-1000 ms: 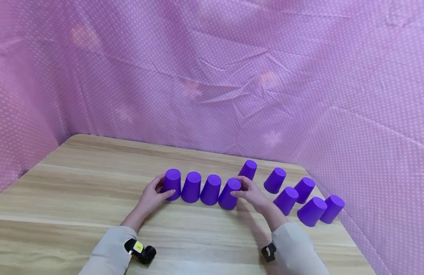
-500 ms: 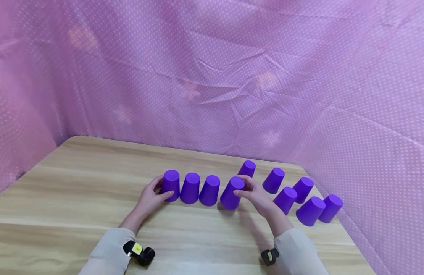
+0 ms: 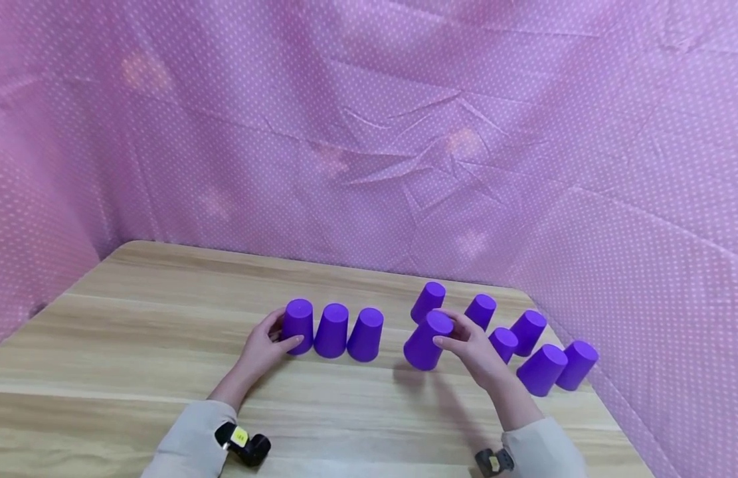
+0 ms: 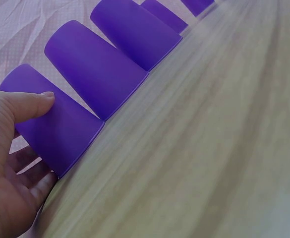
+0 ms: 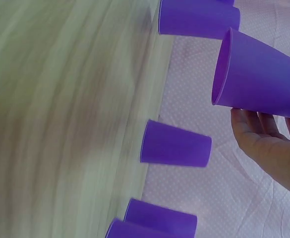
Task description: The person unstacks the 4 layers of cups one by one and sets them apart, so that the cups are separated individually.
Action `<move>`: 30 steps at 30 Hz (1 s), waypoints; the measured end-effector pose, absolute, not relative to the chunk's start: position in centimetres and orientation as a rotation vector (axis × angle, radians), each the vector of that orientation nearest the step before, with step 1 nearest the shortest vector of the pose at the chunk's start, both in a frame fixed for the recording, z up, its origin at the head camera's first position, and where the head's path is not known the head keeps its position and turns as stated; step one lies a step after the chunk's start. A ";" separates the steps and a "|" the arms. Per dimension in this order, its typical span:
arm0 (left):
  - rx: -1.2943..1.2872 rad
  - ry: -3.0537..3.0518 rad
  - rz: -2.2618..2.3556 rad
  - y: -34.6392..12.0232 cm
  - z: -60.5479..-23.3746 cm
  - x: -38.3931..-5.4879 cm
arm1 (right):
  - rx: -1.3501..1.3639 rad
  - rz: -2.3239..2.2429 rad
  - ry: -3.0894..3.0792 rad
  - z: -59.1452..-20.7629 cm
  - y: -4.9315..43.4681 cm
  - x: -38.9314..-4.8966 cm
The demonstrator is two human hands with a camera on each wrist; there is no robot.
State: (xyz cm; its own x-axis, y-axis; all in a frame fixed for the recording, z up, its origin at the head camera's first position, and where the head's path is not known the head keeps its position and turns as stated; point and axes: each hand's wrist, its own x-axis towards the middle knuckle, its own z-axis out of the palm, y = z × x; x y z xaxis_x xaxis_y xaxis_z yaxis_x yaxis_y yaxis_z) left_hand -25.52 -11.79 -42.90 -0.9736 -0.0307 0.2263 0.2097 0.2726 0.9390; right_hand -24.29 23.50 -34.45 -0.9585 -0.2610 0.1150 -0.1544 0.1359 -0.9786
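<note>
My left hand (image 3: pixel 266 345) grips the leftmost purple cup (image 3: pixel 298 325) of a short row; that cup stands upside down on the table. In the left wrist view my thumb (image 4: pixel 33 105) lies across the side of this cup (image 4: pixel 60 129), with fingers behind it. Beside it in the row are a middle cup (image 3: pixel 331 330) and a right-hand cup (image 3: pixel 365 335), both mouth down. My right hand (image 3: pixel 473 345) holds another purple cup (image 3: pixel 425 345) mouth down, its shadow apart below it. From the right wrist view, this held cup (image 5: pixel 261 74) is clear of the table, fingers along its side.
Several more upside-down purple cups stand loosely grouped at the right, among them a back one (image 3: pixel 430 300) and a front one (image 3: pixel 542 370). They are close to the right edge of the wooden table (image 3: pixel 165 299). A pink dotted cloth (image 3: pixel 369 133) hangs behind.
My right hand has lifted the cup from the row's right end and carried it to the right, widening the gap. The left hand stays on its cup.
</note>
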 end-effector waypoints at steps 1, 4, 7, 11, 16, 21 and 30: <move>-0.165 -2.338 -1.781 -11.8 -42.9 -25.5 | -0.424 -1.967 2.309 -34.5 23.8 -24.1; -0.161 -2.335 -1.789 -11.7 -42.9 -25.4 | -0.427 -1.974 2.317 -34.4 24.8 -23.5; -0.160 -2.342 -1.789 -11.7 -42.9 -25.4 | -0.429 -1.960 2.325 -34.4 25.9 -22.8; -0.158 -2.352 -1.774 -11.7 -42.9 -25.3 | -0.425 -1.929 2.346 -34.6 27.5 -21.9; -0.156 -2.362 -1.760 -11.5 -43.1 -25.3 | -0.479 -1.941 2.355 -35.2 29.6 -20.7; -0.153 -2.368 -1.765 -11.4 -43.2 -25.5 | -0.486 -1.956 2.377 -35.6 31.9 -19.7; -0.168 -2.356 -1.786 -11.4 -42.8 -25.3 | -0.566 -2.103 2.310 -36.3 35.6 -18.2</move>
State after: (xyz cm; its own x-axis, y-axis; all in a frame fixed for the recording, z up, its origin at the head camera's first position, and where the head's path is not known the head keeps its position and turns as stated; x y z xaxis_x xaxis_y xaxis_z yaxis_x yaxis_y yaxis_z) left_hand -25.25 -11.37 -42.83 -0.9773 -0.0191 0.2109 0.1979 0.2719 0.9418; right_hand -18.25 35.59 -36.34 -0.9359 -0.2373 0.2602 -0.2813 0.0592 -0.9578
